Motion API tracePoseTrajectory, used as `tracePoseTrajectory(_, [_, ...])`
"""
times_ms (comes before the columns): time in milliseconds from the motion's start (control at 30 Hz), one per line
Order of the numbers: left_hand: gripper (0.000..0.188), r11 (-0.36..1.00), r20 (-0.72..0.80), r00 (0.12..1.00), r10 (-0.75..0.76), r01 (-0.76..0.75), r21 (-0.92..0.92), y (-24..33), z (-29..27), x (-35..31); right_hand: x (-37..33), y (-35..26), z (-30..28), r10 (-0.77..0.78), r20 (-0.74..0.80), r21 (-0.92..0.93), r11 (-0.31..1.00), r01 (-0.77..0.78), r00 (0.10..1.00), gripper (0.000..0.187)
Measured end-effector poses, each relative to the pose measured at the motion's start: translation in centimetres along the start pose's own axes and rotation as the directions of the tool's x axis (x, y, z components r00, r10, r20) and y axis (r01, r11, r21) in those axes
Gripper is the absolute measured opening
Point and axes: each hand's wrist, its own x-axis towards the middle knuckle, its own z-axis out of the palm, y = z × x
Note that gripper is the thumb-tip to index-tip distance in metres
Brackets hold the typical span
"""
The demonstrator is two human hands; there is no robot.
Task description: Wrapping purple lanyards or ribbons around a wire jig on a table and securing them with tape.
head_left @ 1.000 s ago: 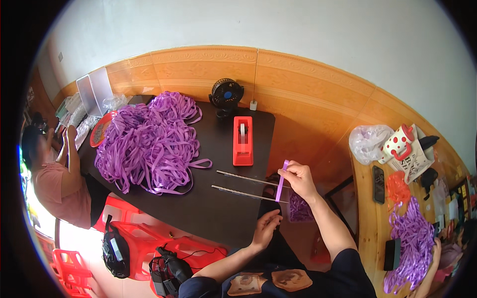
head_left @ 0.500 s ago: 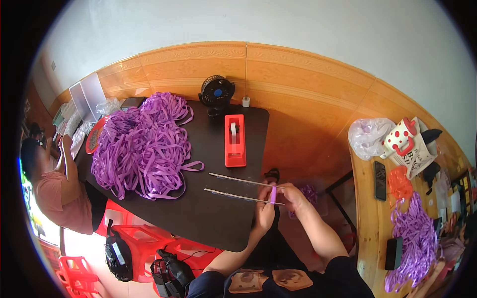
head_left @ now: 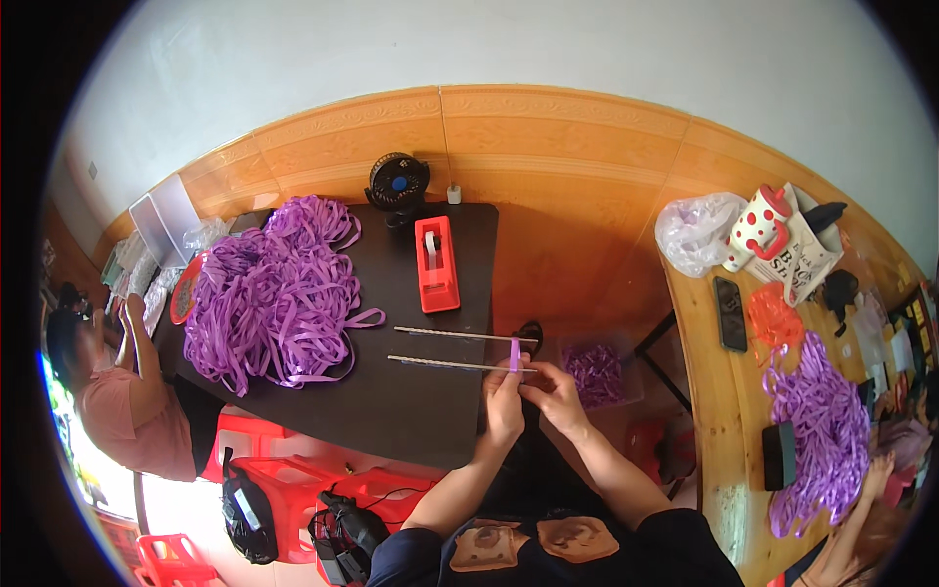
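Observation:
Two thin metal rods (head_left: 430, 363) lie roughly parallel, reaching from the dark table out past its right edge. A purple ribbon (head_left: 515, 354) spans the two rods near their free ends. My left hand (head_left: 503, 406) is closed on the ribbon at the nearer rod, thumb up against it. Close beside it, my right hand (head_left: 556, 399) is closed with thumb and fingers together by the tip of that rod; what it pinches is too small to make out. A large tangled heap of purple ribbon (head_left: 269, 303) lies on the table to the left.
The dark table (head_left: 391, 421) holds a red tape dispenser (head_left: 436, 264) and a black fan (head_left: 398, 184). A bin of purple pieces (head_left: 594, 375) stands below. On the wooden table (head_left: 719, 430) are a phone (head_left: 730, 313) and more ribbon (head_left: 822, 435). People sit left and right; red stools stand near.
The whole view has shifted, with the tables now further left. My right hand has come down from the farther rod to the nearer rod's tip, and the ribbon now shows stretched between the rods.

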Motion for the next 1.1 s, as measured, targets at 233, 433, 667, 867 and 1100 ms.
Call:
tracePoseTrajectory(233, [0.015,0.999,-0.043,0.998,-0.035,0.034,-0.026,0.0,0.6,-0.9,-0.9,0.8,1.6,-0.074,-0.119,0.007,0.997,0.075,0.990,0.007])
tracePoseTrajectory(433, [0.016,1.000,-0.050,0.999,-0.010,0.010,-0.002,1.0,1.0,-1.9,-1.6,0.6,2.9,0.065,-0.126,0.173,0.984,-0.043,0.990,0.009])
tracePoseTrajectory(667, [0.020,0.992,-0.028,0.994,-0.101,0.103,0.069,4.2,2.1,-3.6,-1.7,-0.2,3.7,0.091,-0.102,0.272,0.960,-0.060,0.991,0.012])
tracePoseTrajectory(867, [0.024,0.962,-0.037,0.963,-0.266,0.264,-0.065,5.9,1.9,-3.6,-1.7,-1.8,4.2,0.150,-0.105,0.287,0.951,-0.114,0.983,0.011])
tracePoseTrajectory(1100, [0.055,0.868,0.058,0.871,-0.488,0.491,-0.076,7.8,1.6,-2.8,-1.7,-2.6,4.1,0.131,-0.140,0.284,0.955,-0.087,0.981,0.010])
